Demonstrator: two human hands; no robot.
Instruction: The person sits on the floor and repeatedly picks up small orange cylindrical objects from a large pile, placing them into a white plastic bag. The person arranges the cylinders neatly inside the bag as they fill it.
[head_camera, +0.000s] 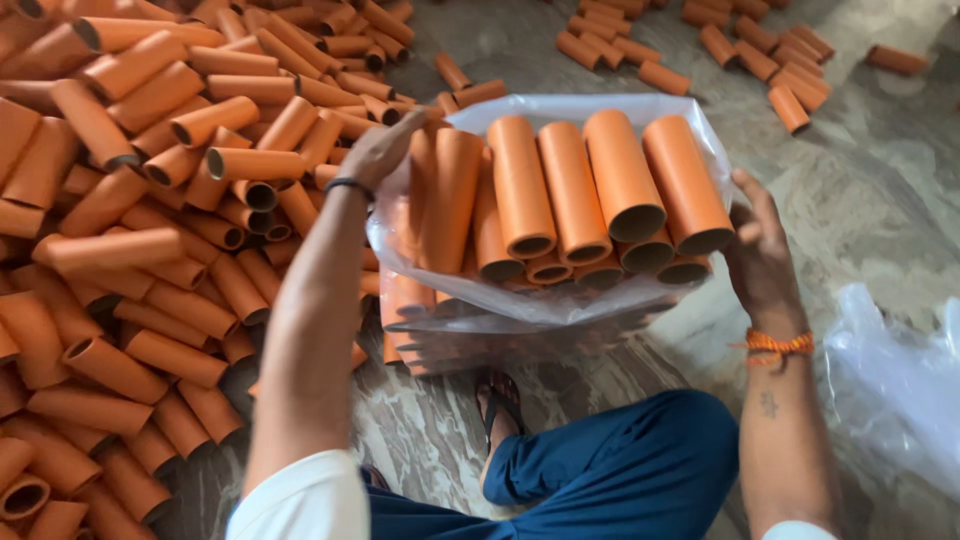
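Both hands hold a clear bag (560, 300) of orange tubes (570, 195) in the middle: left hand (380, 150) grips at 10 o'clock, right hand (762, 250) at 3. A big tube pile (140, 230) lies at 9 o'clock on the floor (880, 170).

A big heap of loose orange tubes (150, 200) covers the floor on the left. A small bunch of orange tubes (740, 50) lies far off at the top. A crumpled clear plastic sheet (895, 385) sits on the grey stone floor (880, 170).
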